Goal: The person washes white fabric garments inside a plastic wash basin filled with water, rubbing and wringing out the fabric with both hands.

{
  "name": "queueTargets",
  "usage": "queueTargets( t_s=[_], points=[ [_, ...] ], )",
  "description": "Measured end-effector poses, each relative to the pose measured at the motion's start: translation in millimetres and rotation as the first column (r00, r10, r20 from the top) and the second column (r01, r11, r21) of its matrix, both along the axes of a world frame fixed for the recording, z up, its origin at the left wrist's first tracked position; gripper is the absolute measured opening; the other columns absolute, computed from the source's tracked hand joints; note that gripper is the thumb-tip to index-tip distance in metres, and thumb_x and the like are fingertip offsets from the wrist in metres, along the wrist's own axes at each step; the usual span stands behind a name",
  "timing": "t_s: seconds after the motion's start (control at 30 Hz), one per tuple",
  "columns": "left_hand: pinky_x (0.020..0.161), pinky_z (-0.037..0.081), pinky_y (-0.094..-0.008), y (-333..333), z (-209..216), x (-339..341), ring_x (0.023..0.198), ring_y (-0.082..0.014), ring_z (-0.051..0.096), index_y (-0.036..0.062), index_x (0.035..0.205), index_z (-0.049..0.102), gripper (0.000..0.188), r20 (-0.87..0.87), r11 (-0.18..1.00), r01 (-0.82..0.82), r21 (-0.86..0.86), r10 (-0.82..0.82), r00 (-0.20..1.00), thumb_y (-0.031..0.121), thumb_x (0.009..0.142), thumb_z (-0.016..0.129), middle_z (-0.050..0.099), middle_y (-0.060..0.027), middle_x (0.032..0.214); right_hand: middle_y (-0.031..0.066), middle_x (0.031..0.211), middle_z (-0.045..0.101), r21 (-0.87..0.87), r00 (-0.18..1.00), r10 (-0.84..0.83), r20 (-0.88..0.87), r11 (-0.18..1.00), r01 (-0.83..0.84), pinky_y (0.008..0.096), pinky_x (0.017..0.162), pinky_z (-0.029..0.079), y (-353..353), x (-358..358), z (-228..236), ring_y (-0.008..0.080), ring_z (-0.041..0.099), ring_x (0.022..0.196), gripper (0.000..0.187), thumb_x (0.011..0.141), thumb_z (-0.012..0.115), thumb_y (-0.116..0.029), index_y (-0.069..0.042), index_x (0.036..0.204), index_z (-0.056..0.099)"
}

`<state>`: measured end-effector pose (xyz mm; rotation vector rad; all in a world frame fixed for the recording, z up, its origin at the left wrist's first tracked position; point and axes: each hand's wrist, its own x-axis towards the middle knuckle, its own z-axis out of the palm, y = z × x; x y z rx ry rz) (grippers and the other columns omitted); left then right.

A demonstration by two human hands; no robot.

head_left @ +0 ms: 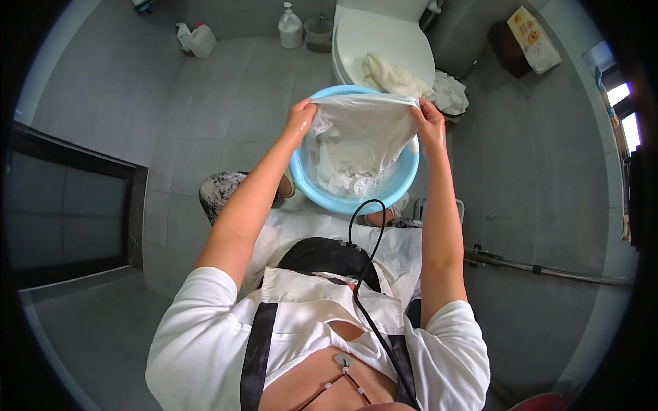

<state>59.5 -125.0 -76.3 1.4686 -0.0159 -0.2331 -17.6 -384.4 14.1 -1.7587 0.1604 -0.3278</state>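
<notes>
Left hand (300, 119) and right hand (430, 125) pinch the white cloth (371, 127) by its edge, above the blue basin (327, 198). Wet, it could slip — or a hard tug splash the floor (253, 92).

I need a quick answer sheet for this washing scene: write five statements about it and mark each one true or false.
1. The left hand and right hand hold a white cloth over the basin. True.
2. The basin is red. False: it is light blue.
3. A cream towel lies on the toilet lid. True.
4. A white jug stands left of the pump bottle. True.
5. The pump bottle has a red top. False: its top is white; the jug has the red cap.
</notes>
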Motion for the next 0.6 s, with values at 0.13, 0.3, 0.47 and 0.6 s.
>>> queueTargets(
  t_s=[0.13, 0.3, 0.47, 0.6],
  points=[
    [0.066, 0.042, -0.0269, 7, -1, -8, 0.074, -0.0145, 0.053, 0.0004, 0.094, 0.055, 0.026, -0.179, 0.974, -0.091, -0.208, 0.053, 0.982, 0.02, 0.079, 0.047, 0.056, -0.0051, 0.083, -0.0049, 0.054, 0.041, 0.222, 0.985, -0.135, -0.11, 0.963, 0.157, 0.0189, 0.045, 0.024, -24, -10, -25, 0.0037, 0.033, 0.049, 0.026, 0.085, 0.049, -0.026, -0.004, 0.075, 0.057],
    [0.064, 0.046, -0.0319, 5, 3, -16, 0.075, -0.0185, 0.055, 0.0007, 0.088, 0.055, 0.024, -0.322, 0.952, -0.12, -0.282, 0.024, 0.946, 0.023, 0.079, 0.05, 0.056, -0.0081, 0.084, -0.0018, 0.065, 0.053, 0.054, 0.996, -0.069, -0.047, 0.996, 0.072, 0.0187, 0.055, 0.039, -31, -13, -44, 0.0063, 0.048, 0.058, 0.019, 0.083, 0.053, -0.02, -0.002, 0.079, 0.058],
    [0.073, 0.046, -0.0347, 2, 5, -18, 0.083, -0.0208, 0.055, 0.0005, 0.094, 0.053, 0.026, -0.414, 0.9, -0.041, -0.433, -0.158, 0.897, 0.022, 0.083, 0.047, 0.057, -0.0101, 0.092, 0.0086, 0.098, 0.059, -0.489, 0.966, 0.259, -0.002, 0.842, -0.227, 0.0283, 0.079, 0.042, 44, -21, -57, 0.019, 0.055, 0.092, 0.033, 0.075, 0.062, -0.022, -0.004, 0.102, 0.056],
    [0.079, 0.044, -0.0338, -10, 30, -22, 0.087, -0.0204, 0.055, 0.0009, 0.099, 0.051, 0.028, -0.374, 0.874, 0.112, -0.473, -0.314, 0.873, 0.024, 0.085, 0.044, 0.057, -0.0096, 0.097, 0.0113, 0.099, 0.059, -0.65, 0.943, 0.333, -0.018, 0.712, -0.264, 0.031, 0.082, 0.041, 52, -8, -110, 0.0236, 0.055, 0.093, 0.045, 0.07, 0.065, -0.032, -0.005, 0.105, 0.057]
  ],
)
